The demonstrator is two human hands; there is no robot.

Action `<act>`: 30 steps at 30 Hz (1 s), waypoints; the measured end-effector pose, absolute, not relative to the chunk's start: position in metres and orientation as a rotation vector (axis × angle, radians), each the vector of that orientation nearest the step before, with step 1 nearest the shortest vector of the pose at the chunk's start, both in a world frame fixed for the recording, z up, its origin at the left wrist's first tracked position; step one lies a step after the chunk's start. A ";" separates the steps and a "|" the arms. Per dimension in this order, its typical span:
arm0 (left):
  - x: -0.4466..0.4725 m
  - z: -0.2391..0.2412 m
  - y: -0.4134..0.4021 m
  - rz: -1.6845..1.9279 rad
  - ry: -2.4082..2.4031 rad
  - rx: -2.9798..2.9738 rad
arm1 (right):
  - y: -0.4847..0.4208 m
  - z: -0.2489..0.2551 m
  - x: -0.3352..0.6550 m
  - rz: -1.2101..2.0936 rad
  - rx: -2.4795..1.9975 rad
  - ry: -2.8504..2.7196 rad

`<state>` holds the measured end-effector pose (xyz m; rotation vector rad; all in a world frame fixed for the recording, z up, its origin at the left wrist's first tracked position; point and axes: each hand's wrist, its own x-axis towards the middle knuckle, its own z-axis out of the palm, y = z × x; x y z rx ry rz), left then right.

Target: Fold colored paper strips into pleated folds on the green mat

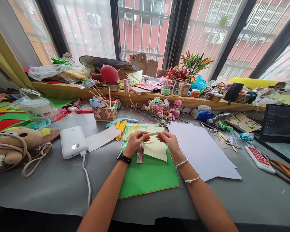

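Paper [157, 149] straight ahead over the green sheet [147, 177], top edge running left-right; my left hand [135, 140] and right hand [170, 141] each pinch 1 end.

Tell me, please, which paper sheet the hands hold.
The pale yellow sheet, between left hand and right hand, over the green sheet; white sheets lie untouched.

Daylight pours through black-framed windows [91, 25] above a wooden sill [62, 91] and grey table [50, 187].

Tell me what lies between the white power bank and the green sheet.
In the head view, a white paper slip lies on the grey cover between power bank and green sheet.
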<state>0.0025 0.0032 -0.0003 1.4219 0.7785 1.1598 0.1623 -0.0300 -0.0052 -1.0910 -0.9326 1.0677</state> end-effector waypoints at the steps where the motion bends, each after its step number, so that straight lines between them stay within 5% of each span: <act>1: 0.003 0.000 0.003 1.160 0.777 1.414 | -0.030 -0.005 0.162 1.076 -1.091 -0.932; 30: 0.001 -0.006 0.008 1.134 0.845 1.449 | -0.029 -0.007 0.161 1.001 -1.048 -0.918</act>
